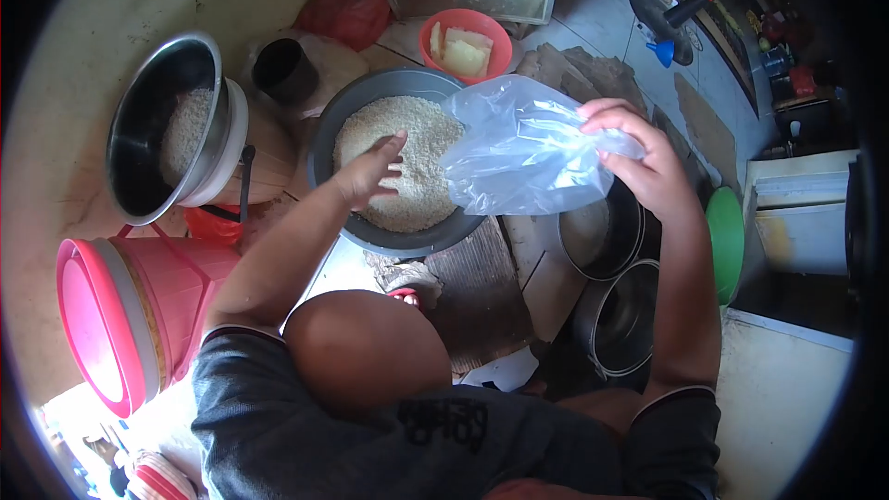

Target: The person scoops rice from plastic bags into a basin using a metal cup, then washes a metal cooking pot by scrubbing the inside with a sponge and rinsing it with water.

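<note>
A wide grey basin (326, 134) on the floor in front of me holds a heap of rice (421, 148). Over the left part of that heap is my left hand (372, 173), fingers spread and nothing in them. My right hand (639, 150) pinches the gathered end of a clear plastic bag (523, 153). The bag hangs out to the left, its wide end overlapping the right rim of the basin in this view. No contents show through its wrinkled film.
Left of the basin, a steel bowl (130, 148) with white grains sits on a bucket, near a pink bucket (194, 268). Behind stand a dark cup (284, 71) and a red bowl (505, 37) with pale pieces. Metal pots (593, 333) and a green basin (724, 245) are at right.
</note>
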### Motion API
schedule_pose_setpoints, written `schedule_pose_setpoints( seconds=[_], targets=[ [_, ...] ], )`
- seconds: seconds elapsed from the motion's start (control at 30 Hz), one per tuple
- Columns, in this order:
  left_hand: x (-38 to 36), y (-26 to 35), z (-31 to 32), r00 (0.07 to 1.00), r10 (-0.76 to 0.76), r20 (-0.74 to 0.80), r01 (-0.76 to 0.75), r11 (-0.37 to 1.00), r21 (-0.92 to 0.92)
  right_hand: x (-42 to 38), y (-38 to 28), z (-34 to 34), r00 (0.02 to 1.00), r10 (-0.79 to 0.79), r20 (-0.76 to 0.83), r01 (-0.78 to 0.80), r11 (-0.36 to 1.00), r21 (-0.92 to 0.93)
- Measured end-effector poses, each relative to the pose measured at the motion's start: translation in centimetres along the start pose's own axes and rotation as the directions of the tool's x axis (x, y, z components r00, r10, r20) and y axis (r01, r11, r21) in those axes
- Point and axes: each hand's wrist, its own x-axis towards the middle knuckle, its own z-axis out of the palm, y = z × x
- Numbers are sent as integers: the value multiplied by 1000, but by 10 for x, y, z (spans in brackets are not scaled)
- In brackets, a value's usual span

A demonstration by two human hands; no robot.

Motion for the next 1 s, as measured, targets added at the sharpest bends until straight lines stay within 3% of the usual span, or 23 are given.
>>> schedule_pose_setpoints(
  seconds=[0.1,0.13,0.2,0.23,0.33,0.4,0.43,0.47,0.5,0.53,0.6,0.67,0.73,0.77,0.8,0.87,0.9,0.93,1.0],
  targets=[
    [9,-15,16,975,-219,34,213,884,-415,-8,-8,-3,999,54,2,-54,993,106],
    [9,-15,19,975,-219,33,212,880,-424,-10,-9,-5,999,54,-8,-52,989,137],
    [12,-12,20,969,30,246,116,822,-558,-16,-7,-5,998,62,-21,-59,987,146],
    [16,-14,22,976,128,177,10,784,-620,-19,-4,-5,993,105,-62,-97,989,111],
    [25,-25,8,985,152,83,-78,819,-568,-34,17,-5,974,170,-152,-165,985,44],
    [21,-19,-1,993,109,50,-56,791,-609,-45,39,-3,920,270,-285,-225,958,179],
    [31,-30,-20,931,279,236,-24,692,-722,-50,49,-2,919,272,-285,-226,957,183],
    [26,-24,-26,807,456,377,47,586,-809,-55,57,0,887,330,-322,-257,934,250],
    [21,-22,-23,844,457,280,21,492,-870,-59,65,3,851,388,-353,-282,906,317],
    [15,-19,-19,846,456,276,17,494,-869,-61,71,7,853,386,-351,-278,906,320],
    [-5,-1,-7,920,380,99,-117,504,-856,-64,78,12,790,455,-410,-285,865,412],
    [11,-13,-9,891,432,139,-107,498,-860,-62,79,14,784,476,-398,-262,836,483],
    [19,-18,-8,944,303,129,-109,656,-747,-57,73,19,778,497,-384,-238,799,552],
    [19,-17,-6,954,273,126,-131,754,-644,-52,66,20,815,443,-374,-232,840,490],
    [20,-16,-4,954,273,123,-133,753,-644,-48,60,21,849,389,-358,-222,877,426],
    [20,-11,2,985,169,16,-154,926,-344,-43,53,22,883,313,-350,-186,917,352],
    [15,-4,8,983,173,-56,-181,961,-209,-41,50,22,911,236,-338,-145,951,274],
    [18,-4,10,983,172,-58,-181,961,-210,-38,44,22,912,236,-337,-145,951,274],
    [27,-7,13,887,368,-278,-296,916,269,-37,36,21,933,179,-313,-121,973,195]
  ],
)
